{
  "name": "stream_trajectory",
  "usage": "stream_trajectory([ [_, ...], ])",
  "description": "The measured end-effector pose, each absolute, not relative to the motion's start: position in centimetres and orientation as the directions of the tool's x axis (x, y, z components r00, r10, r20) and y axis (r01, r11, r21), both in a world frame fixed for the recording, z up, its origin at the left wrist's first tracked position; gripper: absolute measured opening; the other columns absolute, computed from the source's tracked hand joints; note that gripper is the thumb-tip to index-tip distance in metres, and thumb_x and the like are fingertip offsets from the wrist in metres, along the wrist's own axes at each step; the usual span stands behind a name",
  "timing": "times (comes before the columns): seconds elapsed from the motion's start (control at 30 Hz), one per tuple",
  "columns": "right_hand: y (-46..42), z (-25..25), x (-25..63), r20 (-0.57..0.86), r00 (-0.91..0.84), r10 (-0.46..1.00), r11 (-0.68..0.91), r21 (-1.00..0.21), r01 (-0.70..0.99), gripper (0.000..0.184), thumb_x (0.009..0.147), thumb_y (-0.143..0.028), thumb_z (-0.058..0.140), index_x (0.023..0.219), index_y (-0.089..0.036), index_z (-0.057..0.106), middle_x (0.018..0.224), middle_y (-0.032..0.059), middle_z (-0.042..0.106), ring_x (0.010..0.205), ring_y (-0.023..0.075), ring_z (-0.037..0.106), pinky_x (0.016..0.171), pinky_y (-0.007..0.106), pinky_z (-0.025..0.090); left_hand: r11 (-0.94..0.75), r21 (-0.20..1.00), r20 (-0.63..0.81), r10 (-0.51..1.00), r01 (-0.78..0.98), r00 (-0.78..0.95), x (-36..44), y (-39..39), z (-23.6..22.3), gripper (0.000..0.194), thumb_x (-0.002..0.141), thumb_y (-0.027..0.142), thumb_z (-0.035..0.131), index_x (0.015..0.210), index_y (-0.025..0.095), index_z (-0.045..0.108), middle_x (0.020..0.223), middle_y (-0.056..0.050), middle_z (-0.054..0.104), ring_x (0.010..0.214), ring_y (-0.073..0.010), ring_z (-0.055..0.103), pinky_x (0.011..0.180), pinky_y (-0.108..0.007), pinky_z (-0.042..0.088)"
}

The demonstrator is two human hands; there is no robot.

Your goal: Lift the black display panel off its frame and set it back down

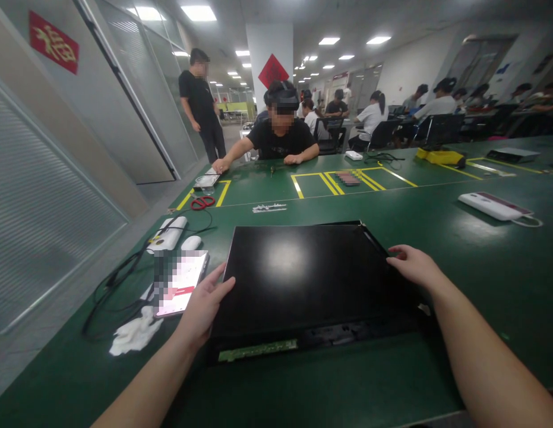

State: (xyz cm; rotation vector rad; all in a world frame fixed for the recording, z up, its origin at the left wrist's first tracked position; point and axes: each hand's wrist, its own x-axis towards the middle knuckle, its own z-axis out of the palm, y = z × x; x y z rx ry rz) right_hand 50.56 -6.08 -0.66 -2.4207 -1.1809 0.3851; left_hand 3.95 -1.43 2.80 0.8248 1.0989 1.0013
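Head camera view: bare hands frame a flat dark panel point(298, 267) lying face up on a green worktop point(481, 267), work apparently partway along. The left grip point(204, 306) is closed on the panel's left edge, thumb over the top face, fingers at the side. Opposite, the right grip point(412, 264) has thumb and fingers curled at the right edge; whether they pinch it or only touch it cannot be told. What looks done is the placing, since the panel sits between the two grips. Less settled is the fit: a black rim point(374, 239) shows past the far corner, beyond the right grip, and does not appear flush, while a green strip point(258, 351) lies bare at the near edge, nearer the wearer than either grip. How much remains cannot be judged. Just left of the left grip rest a lit tablet point(189, 285) and a crumpled tissue point(136, 333); farther beyond it, red scissors point(202, 203). Well right of and beyond the right grip lies a white device point(492, 206). Across the worktop, a co-worker's hand point(221, 164) reaches to a pale box point(207, 178).
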Motion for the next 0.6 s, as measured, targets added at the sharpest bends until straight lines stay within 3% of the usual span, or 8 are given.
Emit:
stream_trajectory([
  [0.2, -5.92, -1.23, 50.1, -0.016, 0.538, 0.843, -0.501, -0.386, 0.774, 0.033, 0.082, -0.03, 0.06, 0.11, -0.017, 0.072, 0.091, 0.0081, 0.072, 0.079, 0.0216, 0.066, 0.067, 0.031, 0.046, 0.351, 0.905, -0.326, 0.935, -0.239, 0.138, 3.89, -1.35, 2.79, 0.073, 0.075, 0.016, 0.079, 0.144, 0.021, 0.055, 0.096, -0.009, 0.082, 0.072, -0.0258, 0.078, 0.068, -0.034, 0.065],
  [0.37, -5.83, -1.64, 50.2, -0.025, 0.55, 0.835, -0.518, -0.371, 0.771, 0.033, 0.083, -0.03, 0.06, 0.112, -0.018, 0.07, 0.09, 0.0069, 0.071, 0.079, 0.0206, 0.066, 0.066, 0.029, 0.046, 0.351, 0.903, -0.313, 0.933, -0.247, 0.18, 3.78, -1.19, 2.53, 0.079, 0.072, 0.017, 0.082, 0.146, 0.02, 0.052, 0.107, -0.01, 0.08, 0.085, -0.0281, 0.079, 0.074, -0.035, 0.065],
  [0.6, -5.81, -1.68, 50.13, -0.029, 0.536, 0.844, -0.513, -0.336, 0.79, 0.034, 0.086, -0.031, 0.057, 0.116, -0.018, 0.068, 0.091, 0.0071, 0.07, 0.081, 0.022, 0.066, 0.067, 0.03, 0.046, 0.327, 0.915, -0.282, 0.937, -0.238, 0.205, 3.73, -1.21, 2.21, 0.078, 0.073, 0.021, 0.083, 0.144, 0.019, 0.052, 0.098, -0.009, 0.082, 0.072, -0.0253, 0.078, 0.068, -0.033, 0.065],
])
